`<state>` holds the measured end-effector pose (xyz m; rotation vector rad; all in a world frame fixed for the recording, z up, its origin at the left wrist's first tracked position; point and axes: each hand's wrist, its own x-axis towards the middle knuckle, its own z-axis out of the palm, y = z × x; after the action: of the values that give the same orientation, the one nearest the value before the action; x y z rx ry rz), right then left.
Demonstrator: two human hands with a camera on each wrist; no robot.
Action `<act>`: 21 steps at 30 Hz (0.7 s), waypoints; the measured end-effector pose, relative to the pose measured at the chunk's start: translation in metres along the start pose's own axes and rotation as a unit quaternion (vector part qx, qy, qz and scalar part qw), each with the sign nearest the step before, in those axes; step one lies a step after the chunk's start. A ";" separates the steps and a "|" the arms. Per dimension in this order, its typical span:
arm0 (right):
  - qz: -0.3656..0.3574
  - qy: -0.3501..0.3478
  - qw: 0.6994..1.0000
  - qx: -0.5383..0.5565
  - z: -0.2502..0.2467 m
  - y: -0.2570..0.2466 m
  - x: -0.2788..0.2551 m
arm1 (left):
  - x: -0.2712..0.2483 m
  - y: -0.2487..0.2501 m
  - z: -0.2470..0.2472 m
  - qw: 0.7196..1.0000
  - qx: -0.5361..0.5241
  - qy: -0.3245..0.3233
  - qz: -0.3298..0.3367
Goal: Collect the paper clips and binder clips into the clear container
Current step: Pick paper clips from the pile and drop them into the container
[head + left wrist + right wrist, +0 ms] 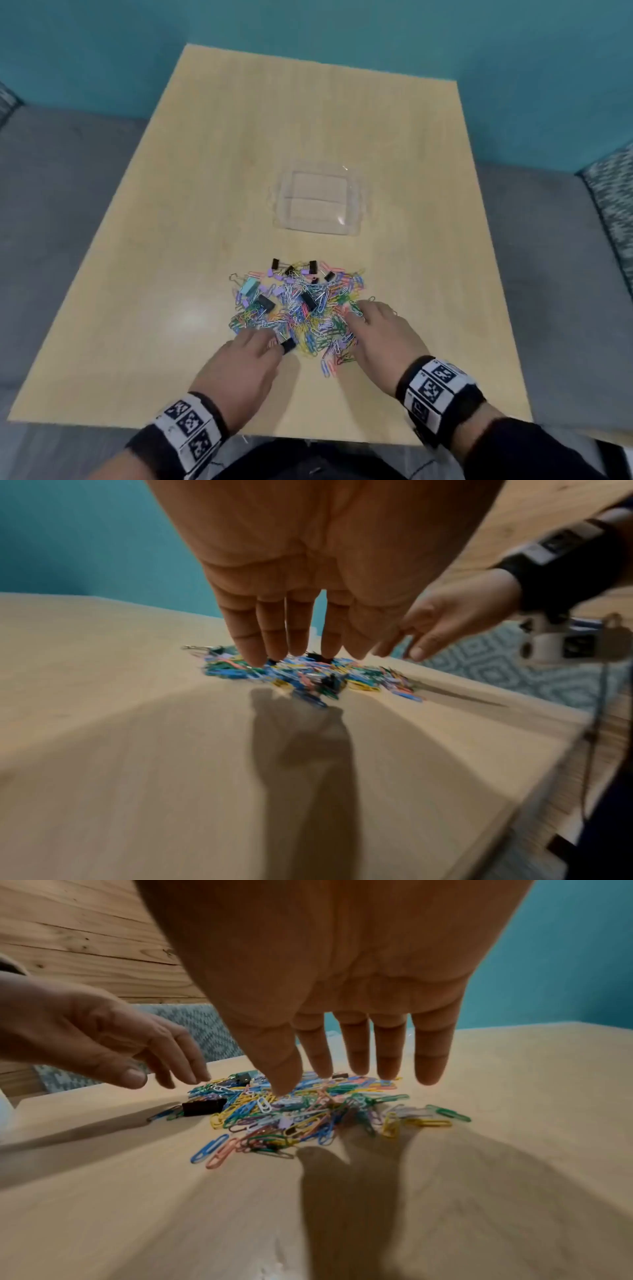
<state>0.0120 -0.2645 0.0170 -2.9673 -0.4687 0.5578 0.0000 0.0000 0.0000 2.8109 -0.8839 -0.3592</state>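
A pile of coloured paper clips (301, 308) mixed with black and pastel binder clips (263, 301) lies on the near middle of the wooden table (205, 205). Beyond it sits the clear container (320, 198), with nothing in it. My left hand (246, 363) reaches over the pile's near left edge, fingers straight, holding nothing; its fingertips (257, 658) hang just above the clips (301, 674). My right hand (380, 329) reaches over the pile's right edge, fingers spread and straight (356, 1056) above the clips (301, 1110). A black binder clip (204, 1106) lies at the pile's left.
The table stands against a teal wall (342, 34), with a grey sofa (51, 205) on both sides and a patterned cushion (613, 192) at the right. Bare tabletop surrounds the pile and container. Both wrists wear marker bands (438, 387).
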 end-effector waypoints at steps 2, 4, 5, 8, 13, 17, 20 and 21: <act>0.037 -0.030 0.998 0.033 0.004 -0.003 0.008 | 0.005 0.010 0.005 1.000 0.003 -0.007 0.015; 0.060 -0.047 0.996 0.042 0.009 -0.006 0.016 | 0.006 0.020 0.012 0.999 0.009 -0.012 0.034; 0.070 -0.058 0.995 0.044 0.013 -0.006 0.020 | 0.006 0.023 0.015 0.999 0.008 -0.015 0.038; 0.082 -0.098 0.992 0.026 0.023 -0.005 0.025 | 0.002 0.028 0.019 0.999 0.011 -0.024 0.044; 0.049 -0.072 0.996 0.028 0.027 -0.004 0.025 | -0.010 0.018 0.023 0.992 -0.044 -0.005 -0.117; 0.081 -0.030 0.995 0.056 0.022 -0.003 0.013 | -0.004 -0.001 0.016 0.961 -0.102 0.045 -0.252; 0.132 -0.024 0.987 0.088 0.022 -0.002 0.004 | 0.004 0.000 0.014 0.978 -0.092 0.044 -0.184; 0.137 -0.024 0.986 0.091 0.023 -0.003 0.003 | 0.008 0.004 0.014 0.984 -0.078 0.027 -0.156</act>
<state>0.0054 -0.2603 -0.0047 -2.8630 -0.0080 0.6588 0.0004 -0.0091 -0.0140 2.7936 -0.3838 -0.3724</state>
